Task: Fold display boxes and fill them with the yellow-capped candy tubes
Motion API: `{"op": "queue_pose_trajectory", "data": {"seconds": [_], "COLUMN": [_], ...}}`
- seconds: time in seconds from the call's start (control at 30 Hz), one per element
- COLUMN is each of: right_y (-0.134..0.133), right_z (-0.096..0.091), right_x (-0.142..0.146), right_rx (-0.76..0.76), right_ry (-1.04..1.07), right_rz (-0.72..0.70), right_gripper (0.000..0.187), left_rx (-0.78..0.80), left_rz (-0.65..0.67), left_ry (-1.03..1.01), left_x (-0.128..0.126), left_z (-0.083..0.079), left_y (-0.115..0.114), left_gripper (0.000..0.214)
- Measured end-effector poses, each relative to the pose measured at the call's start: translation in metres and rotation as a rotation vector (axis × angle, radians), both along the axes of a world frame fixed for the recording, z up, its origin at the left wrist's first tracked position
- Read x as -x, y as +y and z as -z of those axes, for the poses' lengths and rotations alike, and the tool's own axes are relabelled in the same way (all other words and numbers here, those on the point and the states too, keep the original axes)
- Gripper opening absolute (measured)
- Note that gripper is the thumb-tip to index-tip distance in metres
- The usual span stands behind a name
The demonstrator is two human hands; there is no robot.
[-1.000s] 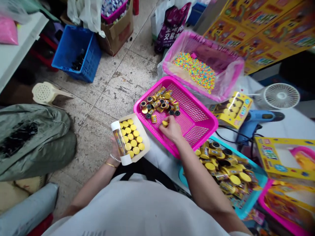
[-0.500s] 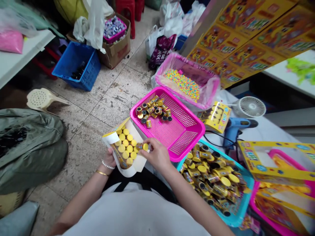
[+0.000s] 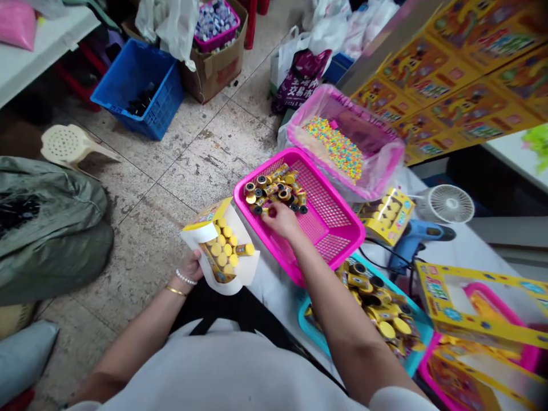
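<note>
Head view: right hand (image 3: 282, 221) just back from the display box and over the magenta plastic basket (image 3: 261, 171), fingertips (image 3: 270, 212) down at the edge of a heap of small yellow-capped canisters (image 3: 274, 188); whether clenched on one or merely touching, impossible to tell, the fingers hiding that spot. Left hand (image 3: 190, 265) cradling the open cardboard display box (image 3: 244, 279) from beneath, fingers curled under it, box tilted and its open face turned up. Inside, packed rows of boxed canisters (image 3: 222, 245) with yellow caps showing, and a single canister (image 3: 245, 249), just left behind by the right hand, lying along the right side of the rows, long axis nearly level across the view, yellow cap pointing right toward the basket, body touching neighbouring caps. Below the right forearm, a turquoise tray (image 3: 305, 311) heaped with more canisters; farther right, a blue glue gun (image 3: 411, 242) beside a small white fan (image 3: 445, 204).
</note>
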State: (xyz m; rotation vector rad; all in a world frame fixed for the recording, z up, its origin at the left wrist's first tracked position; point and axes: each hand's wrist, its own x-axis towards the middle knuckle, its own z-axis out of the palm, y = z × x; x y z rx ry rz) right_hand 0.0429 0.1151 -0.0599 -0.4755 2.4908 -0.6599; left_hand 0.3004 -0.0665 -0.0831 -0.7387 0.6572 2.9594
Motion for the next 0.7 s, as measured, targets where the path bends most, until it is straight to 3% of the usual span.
{"op": "queue_pose_trajectory", "data": {"seconds": [0.17, 0.3, 0.43, 0.57, 0.7], "right_y": [0.018, 0.026, 0.011, -0.007, -0.009], "right_z": [-0.005, -0.033, -0.063, -0.07, -0.064], "right_x": [-0.01, -0.032, -0.06, -0.079, -0.074], "right_rx": [0.076, 0.266, 0.447, 0.428, 0.339], "right_ry": [-0.068, -0.105, -0.085, 0.049, 0.055], "right_rz": [-0.061, -0.023, 0.016, -0.069, -0.104], "right_gripper": [0.037, 0.04, 0.028, 0.024, 0.027], "left_rx": [-0.027, -0.041, -0.003, 0.02, 0.038], "left_rz": [0.06, 0.063, 0.045, 0.068, 0.061], "left_ry": [-0.024, -0.017, -0.033, -0.037, -0.013], "left_x": [0.004, 0.013, 0.016, 0.014, 0.012], "left_z": [-0.009, -0.017, -0.021, -0.02, -0.013], "left_y": [-0.008, -0.007, -0.004, -0.002, -0.004], "left_gripper": [0.06, 0.059, 0.052, 0.052, 0.054]}}
